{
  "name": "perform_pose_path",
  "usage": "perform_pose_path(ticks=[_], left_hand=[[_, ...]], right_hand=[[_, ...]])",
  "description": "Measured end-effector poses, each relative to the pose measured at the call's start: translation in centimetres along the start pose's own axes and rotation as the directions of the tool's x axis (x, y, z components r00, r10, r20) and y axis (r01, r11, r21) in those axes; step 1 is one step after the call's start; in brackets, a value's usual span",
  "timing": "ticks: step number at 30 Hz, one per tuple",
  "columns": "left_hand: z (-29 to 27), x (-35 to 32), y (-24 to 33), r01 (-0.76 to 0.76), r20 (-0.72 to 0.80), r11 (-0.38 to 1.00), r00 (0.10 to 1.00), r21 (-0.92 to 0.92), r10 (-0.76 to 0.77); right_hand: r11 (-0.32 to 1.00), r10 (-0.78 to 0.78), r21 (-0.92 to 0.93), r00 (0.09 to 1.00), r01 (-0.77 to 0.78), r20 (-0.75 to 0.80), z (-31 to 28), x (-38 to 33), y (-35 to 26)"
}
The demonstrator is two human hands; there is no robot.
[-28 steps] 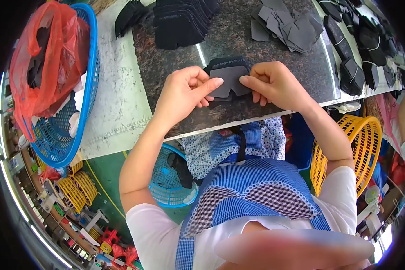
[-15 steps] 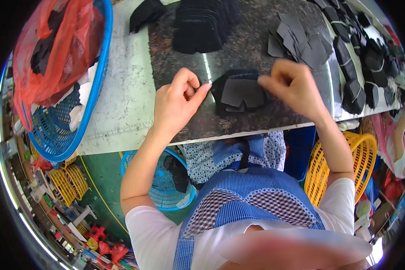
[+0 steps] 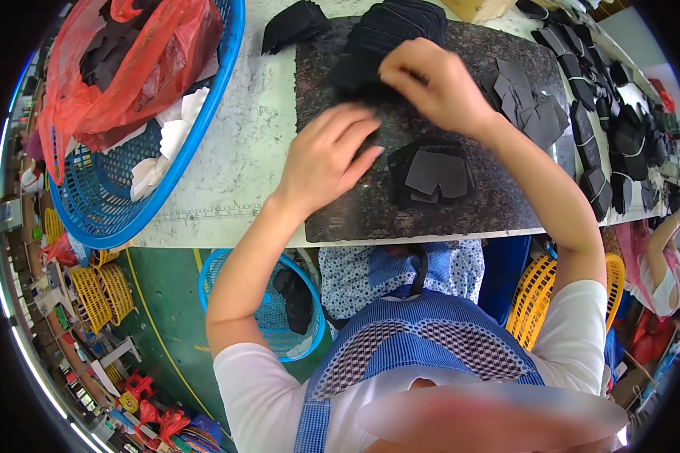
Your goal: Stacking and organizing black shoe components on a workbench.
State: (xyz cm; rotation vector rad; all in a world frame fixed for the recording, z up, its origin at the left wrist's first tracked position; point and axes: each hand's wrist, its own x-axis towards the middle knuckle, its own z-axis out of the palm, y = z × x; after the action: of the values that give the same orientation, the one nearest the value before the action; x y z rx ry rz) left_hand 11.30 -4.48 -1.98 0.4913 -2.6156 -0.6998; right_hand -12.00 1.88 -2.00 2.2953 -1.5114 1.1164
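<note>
Reaching far now, both hands off the near dark cut piece [image 3: 434,175]: R hand [image 3: 431,87] pinching the far black stack [image 3: 389,38], L hand [image 3: 329,155] open, flat on slab [image 3: 476,208].

We see one package: a red plastic bag [image 3: 132,68], crumpled and half open, lying in the blue basket [image 3: 196,151] at the table's far left, dark pieces showing inside it. We make out no labels, signs or screens.
</note>
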Motion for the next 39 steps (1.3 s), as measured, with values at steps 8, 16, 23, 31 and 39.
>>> perform_pose_path(ticks=[8,16,23,31,39], left_hand=[[1.7,3.2,-2.0,-0.263,-0.089,0.962,0.959,0.074,0.269],[4.6,7.2,5.1,-0.436,0.009,0.879,0.895,-0.194,0.446],[11.0,13.0,8.3,-0.548,0.154,0.822,0.808,-0.156,0.569],[11.4,13.5,8.0,-0.52,0.138,0.841,0.831,-0.15,0.539],[11.3,16.2,7.6,-0.64,0.012,0.768,0.768,0.025,0.64]], right_hand=[[0.976,-0.131,-0.178,0.991,0.125,-0.025,-8.7,-7.8,-7.0],[0.83,0.479,-0.196,0.848,-0.522,-0.227,-12.3,-13.3,-6.2],[0.726,0.474,-0.454,0.854,-0.517,-0.215,-12.2,-15.4,-2.6],[0.658,0.521,-0.375,0.754,-0.653,-0.399,-13.8,-16.2,-1.3],[0.328,0.909,0.688,0.414,-0.648,-0.043,-16.2,-16.9,-0.9]])
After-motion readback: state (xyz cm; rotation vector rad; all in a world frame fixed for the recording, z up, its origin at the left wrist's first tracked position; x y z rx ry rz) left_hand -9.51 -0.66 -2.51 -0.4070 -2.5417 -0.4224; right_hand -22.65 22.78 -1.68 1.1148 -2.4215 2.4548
